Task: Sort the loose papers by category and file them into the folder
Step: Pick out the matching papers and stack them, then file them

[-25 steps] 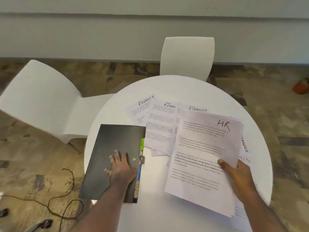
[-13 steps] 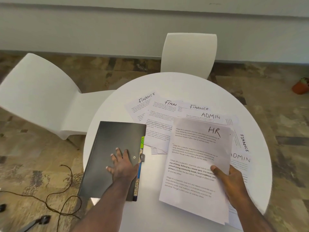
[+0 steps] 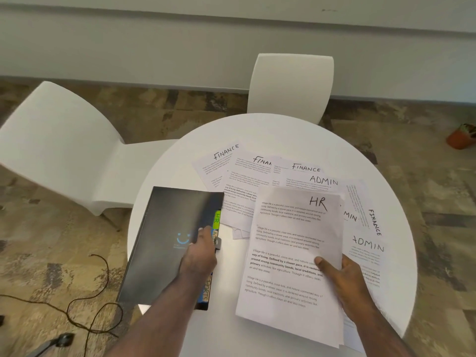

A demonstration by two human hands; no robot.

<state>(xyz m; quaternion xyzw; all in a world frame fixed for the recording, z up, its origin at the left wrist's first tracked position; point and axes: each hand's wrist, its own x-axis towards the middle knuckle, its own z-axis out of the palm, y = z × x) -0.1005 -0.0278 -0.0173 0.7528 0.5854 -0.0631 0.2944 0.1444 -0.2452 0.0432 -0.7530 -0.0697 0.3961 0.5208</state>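
Left hand [image 3: 202, 253] grips the black folder [image 3: 170, 240] at its clasp edge, right hand [image 3: 345, 276] holds the HR stack [image 3: 291, 253]: opening to the HR tab [image 3: 217, 219] looks next.

Bare tabletop [image 3: 226, 256] between folder [image 3: 164, 243], papers [image 3: 291, 253]

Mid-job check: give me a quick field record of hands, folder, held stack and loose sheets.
left hand: grips the opening edge of the black plastic folder
right hand: holds the white paper stack topped HR
folder: closed, on the round white table, coloured tabs showing
loose sheets: FINANCE sheets and ADMIN sheets, overlapping, unfiled
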